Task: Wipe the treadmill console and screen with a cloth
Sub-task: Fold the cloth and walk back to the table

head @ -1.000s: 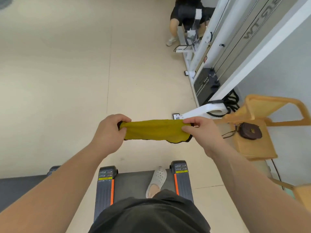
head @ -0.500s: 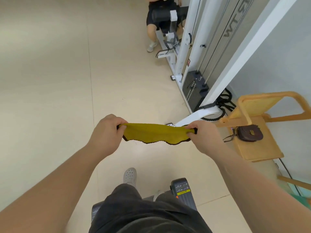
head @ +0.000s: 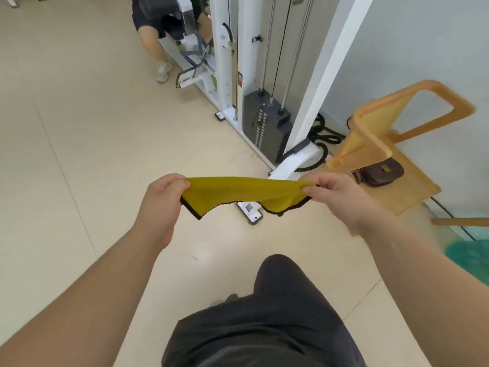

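Gone from view since a second ago: the treadmill deck underfoot; only pale floor [head: 79,154] now lies below. Dark shorts [head: 264,327] fill the bottom edge. Beyond them, the left hand [head: 161,205] and right hand [head: 336,197] hold the yellow cloth [head: 238,193] stretched between them, each closed in a pinch on one end, with its black-trimmed lower edge sagging. Just beyond the cloth stands the white cable machine [head: 225,75], its dark weight stack [head: 264,128] at the base. Right of the machine, a wooden chair [head: 391,154] carries a brown bag [head: 383,172]. Past the machine, another person [head: 156,25] crouches beside its frame.
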### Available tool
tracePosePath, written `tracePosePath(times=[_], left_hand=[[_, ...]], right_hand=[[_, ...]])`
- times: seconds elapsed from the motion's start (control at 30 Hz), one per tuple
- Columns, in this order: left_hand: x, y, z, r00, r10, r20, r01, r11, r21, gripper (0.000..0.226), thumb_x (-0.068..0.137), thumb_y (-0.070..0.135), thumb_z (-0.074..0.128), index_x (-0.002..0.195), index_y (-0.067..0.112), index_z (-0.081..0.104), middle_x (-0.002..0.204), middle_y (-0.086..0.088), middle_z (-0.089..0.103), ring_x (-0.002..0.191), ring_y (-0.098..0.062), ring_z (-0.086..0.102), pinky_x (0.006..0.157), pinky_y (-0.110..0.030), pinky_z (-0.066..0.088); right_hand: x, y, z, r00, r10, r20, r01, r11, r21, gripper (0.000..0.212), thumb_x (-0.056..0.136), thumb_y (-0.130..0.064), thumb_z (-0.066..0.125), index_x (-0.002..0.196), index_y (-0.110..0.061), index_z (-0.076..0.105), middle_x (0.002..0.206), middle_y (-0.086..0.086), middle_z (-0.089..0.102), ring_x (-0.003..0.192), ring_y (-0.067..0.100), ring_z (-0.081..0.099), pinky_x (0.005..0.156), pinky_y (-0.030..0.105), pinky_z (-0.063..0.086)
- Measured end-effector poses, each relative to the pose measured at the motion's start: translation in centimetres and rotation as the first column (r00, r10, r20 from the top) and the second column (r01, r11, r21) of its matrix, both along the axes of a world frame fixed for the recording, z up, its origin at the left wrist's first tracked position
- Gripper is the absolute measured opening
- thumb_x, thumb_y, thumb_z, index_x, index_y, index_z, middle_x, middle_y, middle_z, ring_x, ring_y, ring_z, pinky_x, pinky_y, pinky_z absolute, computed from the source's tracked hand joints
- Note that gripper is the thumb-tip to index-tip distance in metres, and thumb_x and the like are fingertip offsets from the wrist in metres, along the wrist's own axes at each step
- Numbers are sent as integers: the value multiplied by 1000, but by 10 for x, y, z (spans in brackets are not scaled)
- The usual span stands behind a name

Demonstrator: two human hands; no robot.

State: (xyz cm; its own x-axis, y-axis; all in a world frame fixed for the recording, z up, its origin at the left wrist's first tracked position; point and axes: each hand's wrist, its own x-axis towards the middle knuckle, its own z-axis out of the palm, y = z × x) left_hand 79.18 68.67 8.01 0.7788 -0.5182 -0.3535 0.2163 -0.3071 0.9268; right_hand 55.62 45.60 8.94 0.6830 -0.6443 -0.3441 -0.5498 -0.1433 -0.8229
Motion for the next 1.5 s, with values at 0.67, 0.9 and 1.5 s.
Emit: tracePosePath(times=[0.67, 0.9, 1.5], left_hand=[[-147, -444, 7, 773, -628, -93, 633, 773, 37, 13, 99, 14, 60, 103, 9, 70, 96, -15, 75, 85, -28, 72, 70, -40, 60], [-263, -556, 17, 497, -864, -83, 868, 497, 23, 14, 97, 12, 63, 106, 8, 72, 97, -20, 76, 86, -37, 74, 76, -49, 63], [-521, -706, 17, -226, -971, -79, 974, -225, -13, 18, 84, 24, 79, 101, 21, 73, 89, 3, 78, 86, -12, 74, 69, -26, 53]], right_hand=[[-195, -248, -10, 551, -821, 148, 785, 571, 242, 9, 100, -20, 68, 98, -11, 69, 96, 19, 69, 83, 28, 72, 59, 35, 61], [-268, -278, 5, 287, -946, 152, 924, 316, 218, 12, 100, -23, 68, 99, -10, 67, 98, 20, 70, 87, 29, 75, 64, 44, 66], [-373, -355, 23, -178, -968, 176, 930, -107, 351, 60, 107, -59, 26, 115, -29, 78, 107, -2, 76, 104, 14, 70, 94, 35, 58]])
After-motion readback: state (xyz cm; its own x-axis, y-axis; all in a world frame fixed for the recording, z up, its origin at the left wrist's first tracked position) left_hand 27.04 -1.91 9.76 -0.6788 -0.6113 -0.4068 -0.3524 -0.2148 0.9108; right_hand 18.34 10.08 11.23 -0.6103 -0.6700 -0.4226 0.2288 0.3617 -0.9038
